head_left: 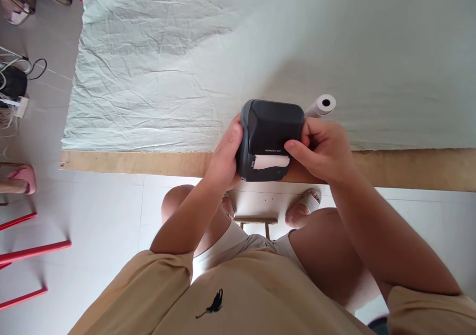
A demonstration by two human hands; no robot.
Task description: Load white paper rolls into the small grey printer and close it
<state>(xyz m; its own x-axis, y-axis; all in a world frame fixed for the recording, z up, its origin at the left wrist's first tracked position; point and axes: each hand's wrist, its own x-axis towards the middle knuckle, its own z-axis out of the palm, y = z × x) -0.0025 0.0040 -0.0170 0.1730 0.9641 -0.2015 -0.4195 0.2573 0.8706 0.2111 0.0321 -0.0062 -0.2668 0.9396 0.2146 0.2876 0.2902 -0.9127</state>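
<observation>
A dark label printer (275, 126) is held up at the table's near edge, its lettered face toward me. From a slot near its lower end shows a strip of white paper (270, 162) with an uneven edge. My left hand (225, 152) is closed around the printer's left side, its fingers hidden beneath. On the right side, my right hand (324, 146) grips the printer with curled fingers, the thumb lying on its face beside the lettering. Just behind that hand, a white paper roll (319, 106) with a dark hollow core lies on the cloth, partly covered by the hand.
A pale green, wrinkled cloth (178, 77) covers the table, leaving a bare wooden edge (137, 162) at the front. Red metal legs (35, 252) stand on the floor at left. Cables (18, 77) lie farther up there, and another person's foot in a pink slipper (25, 178) shows.
</observation>
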